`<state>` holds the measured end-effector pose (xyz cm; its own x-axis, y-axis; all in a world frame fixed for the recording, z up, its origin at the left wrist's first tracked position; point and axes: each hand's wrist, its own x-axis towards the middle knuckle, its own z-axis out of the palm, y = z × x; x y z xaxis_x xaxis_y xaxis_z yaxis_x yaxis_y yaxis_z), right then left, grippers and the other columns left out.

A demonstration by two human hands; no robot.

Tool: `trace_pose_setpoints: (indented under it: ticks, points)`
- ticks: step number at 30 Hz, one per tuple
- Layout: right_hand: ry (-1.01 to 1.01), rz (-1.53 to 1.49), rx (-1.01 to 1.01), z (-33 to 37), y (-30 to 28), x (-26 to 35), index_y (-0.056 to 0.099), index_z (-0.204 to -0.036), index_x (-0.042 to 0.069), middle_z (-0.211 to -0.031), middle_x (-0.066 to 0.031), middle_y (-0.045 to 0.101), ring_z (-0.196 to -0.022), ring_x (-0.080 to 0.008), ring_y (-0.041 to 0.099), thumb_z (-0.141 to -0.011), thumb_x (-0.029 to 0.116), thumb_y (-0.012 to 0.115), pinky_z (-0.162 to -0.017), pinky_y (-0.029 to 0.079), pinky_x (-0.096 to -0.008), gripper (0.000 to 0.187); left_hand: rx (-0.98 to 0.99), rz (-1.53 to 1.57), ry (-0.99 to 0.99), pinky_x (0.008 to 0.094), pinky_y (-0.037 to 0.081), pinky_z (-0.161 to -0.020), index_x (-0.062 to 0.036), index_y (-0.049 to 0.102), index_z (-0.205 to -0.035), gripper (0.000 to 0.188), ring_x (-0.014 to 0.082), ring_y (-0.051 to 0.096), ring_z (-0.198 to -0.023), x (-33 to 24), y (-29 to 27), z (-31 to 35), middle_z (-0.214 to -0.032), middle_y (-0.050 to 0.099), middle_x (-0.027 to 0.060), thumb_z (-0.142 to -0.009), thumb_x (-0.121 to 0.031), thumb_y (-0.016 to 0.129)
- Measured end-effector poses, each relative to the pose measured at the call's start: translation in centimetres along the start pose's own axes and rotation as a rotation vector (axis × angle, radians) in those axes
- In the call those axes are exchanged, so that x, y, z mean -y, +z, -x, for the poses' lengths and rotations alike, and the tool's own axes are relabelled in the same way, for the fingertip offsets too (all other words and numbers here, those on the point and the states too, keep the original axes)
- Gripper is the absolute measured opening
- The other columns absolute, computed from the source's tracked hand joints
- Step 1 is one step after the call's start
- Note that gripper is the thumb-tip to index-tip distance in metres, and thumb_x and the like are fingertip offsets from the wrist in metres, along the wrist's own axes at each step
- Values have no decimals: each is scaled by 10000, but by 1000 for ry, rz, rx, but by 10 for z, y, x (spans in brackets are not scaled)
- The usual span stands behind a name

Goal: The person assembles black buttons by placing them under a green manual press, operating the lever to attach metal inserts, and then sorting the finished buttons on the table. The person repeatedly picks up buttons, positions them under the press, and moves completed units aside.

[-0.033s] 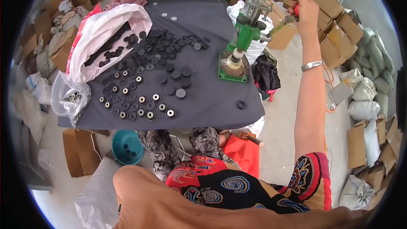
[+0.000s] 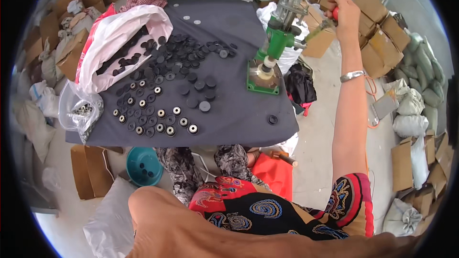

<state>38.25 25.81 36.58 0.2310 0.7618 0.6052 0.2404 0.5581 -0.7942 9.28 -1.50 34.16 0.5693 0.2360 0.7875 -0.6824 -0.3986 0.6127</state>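
Note:
My right arm is stretched up to the right, a metal bangle at the wrist. My right hand (image 2: 346, 16) is closed round the red ball knob (image 2: 335, 14) at the end of the press lever (image 2: 318, 30). That lever belongs to a green hand press (image 2: 278, 43) on the table's right side, its base flat on the dark cloth. Under the ram sits a pale round die (image 2: 266, 70); whether a part lies in it I cannot tell. At the lower edge my bare left arm (image 2: 158, 210) shows, but my left hand is not in view.
Black discs (image 2: 184, 52) and metal-centred round caps (image 2: 170, 130) spread over the dark tablecloth (image 2: 234, 124). A white-and-red bag (image 2: 100, 74) and a clear bag (image 2: 71, 114) lie left. One black ring (image 2: 272, 120) is near the right corner. A teal basin (image 2: 131, 162) stands below; cartons (image 2: 382, 50) stand around.

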Motion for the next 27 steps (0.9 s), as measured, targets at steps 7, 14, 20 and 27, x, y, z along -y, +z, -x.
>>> trace_pose_setpoints:
  ticks: [7, 14, 20, 27]
  points:
    - [-46, -50, 41, -11, -4, -5, 638, -812, -41, -640, -64, 565, -515, -146, 532, -880, 204, 615, -524, 455, -278, 256, -64, -364, 116, 399, 396, -1003, 47, 402, -1385, 704, 294, 495, -1221, -22, -14, 0, -1396, 466, 178, -819, -372, 410]
    - [-77, 27, 33, -16, -3, -4, 649, -790, -47, -637, -79, 601, -507, -146, 553, -862, 188, 608, -513, 448, -265, 249, -100, -593, 201, 394, 406, -994, 48, 420, -1373, 664, 289, 504, -1209, -33, -30, 9, -1383, 480, 176, -818, -317, 446]
    - [-19, 20, -20, -23, -13, -20, 632, -820, -25, -634, -47, 552, -517, -136, 526, -889, 229, 590, -522, 431, -277, 266, -145, -784, 243, 389, 414, -988, 48, 435, -1363, 632, 284, 511, -1200, -37, -42, 15, -1372, 493, 174, -818, -269, 477]
    - [-141, 59, 23, -10, -10, -10, 603, -747, 5, -601, -54, 552, -480, -133, 522, -872, 228, 599, -458, 415, -285, 256, -192, -1033, 266, 383, 424, -980, 49, 453, -1351, 598, 279, 520, -1188, -48, -66, 29, -1359, 507, 172, -817, -214, 513]
